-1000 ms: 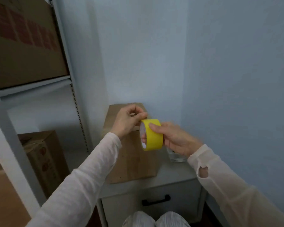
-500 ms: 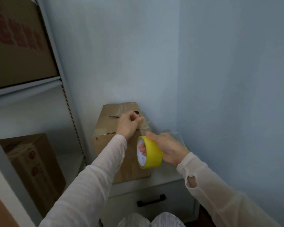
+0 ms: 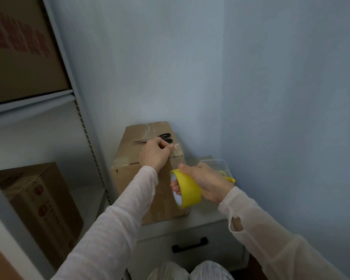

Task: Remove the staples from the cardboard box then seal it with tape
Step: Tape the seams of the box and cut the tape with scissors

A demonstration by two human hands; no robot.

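Your left hand [image 3: 155, 156] grip: fingers and thumb curled, pinching the clear tape end [image 3: 176, 147] at the top right edge of the brown cardboard box [image 3: 127, 176]. Your right hand [image 3: 209, 185] grip: fingers through the core, thumb over the rim, wrapped round the yellow roll of tape [image 3: 190, 191]. The roll sits just off the box's front face, below the left hand. Strip between roll and pinch is too transparent to make out.

Progress, my read: staple step looks finished. No staples show, though they'd be too small to be sure. Sealing is underway: tape anchored at the top edge, run across the flaps not yet laid, cut not yet made. Black-handled scissors [image 3: 166, 136] lie on the box top, just behind your left hand.

Orientation: box stands upright on the white drawer cabinet [image 3: 206, 219], in the corner by the blue wall. Long axis vertical, top seam running away from you. Roll's axis lies roughly left-right, open core facing left. Scissor blades point left, handles right.
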